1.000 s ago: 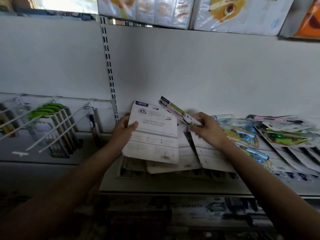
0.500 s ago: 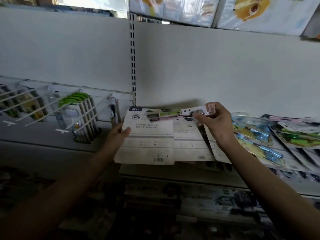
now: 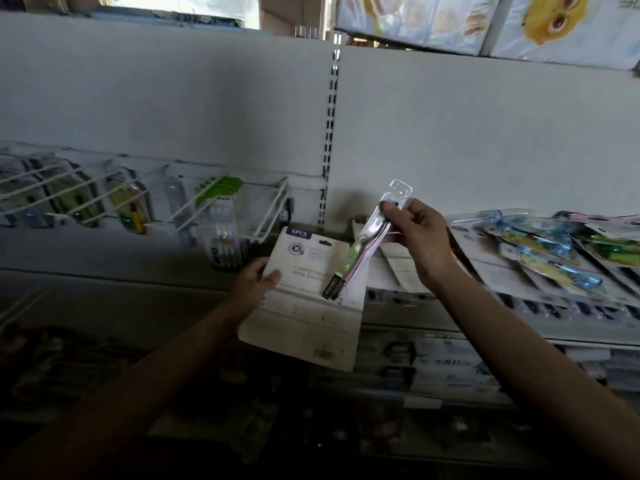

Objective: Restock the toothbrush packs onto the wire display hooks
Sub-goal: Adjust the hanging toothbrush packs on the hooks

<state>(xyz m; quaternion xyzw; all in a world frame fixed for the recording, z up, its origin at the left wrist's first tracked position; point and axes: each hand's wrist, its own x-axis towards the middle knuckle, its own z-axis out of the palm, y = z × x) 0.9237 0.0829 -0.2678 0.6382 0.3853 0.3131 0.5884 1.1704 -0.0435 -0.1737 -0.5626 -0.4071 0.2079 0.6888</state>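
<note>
My left hand (image 3: 254,284) grips the left edge of a large white "6PCS" toothbrush pack (image 3: 304,317), back side up, held in front of the shelf. My right hand (image 3: 415,233) pinches a slim clear blister pack (image 3: 363,244) with a green and pink toothbrush, tilted with its hang tab up and right. White wire display hooks (image 3: 221,206) jut from the wall at left. Green-topped packs (image 3: 221,220) hang on one of them.
A shelf (image 3: 519,327) at right holds several blue and green toothbrush packs (image 3: 540,251) lying flat, with white packs (image 3: 394,268) beside them. A slotted upright (image 3: 332,133) runs down the white back panel. Boxed goods (image 3: 450,22) sit on the top shelf. Dark lower shelves lie below.
My right hand has turned the slim pack from lying level to tilted, tab upward. The left hand drew the large white pack down and toward me. The view swung left.
</note>
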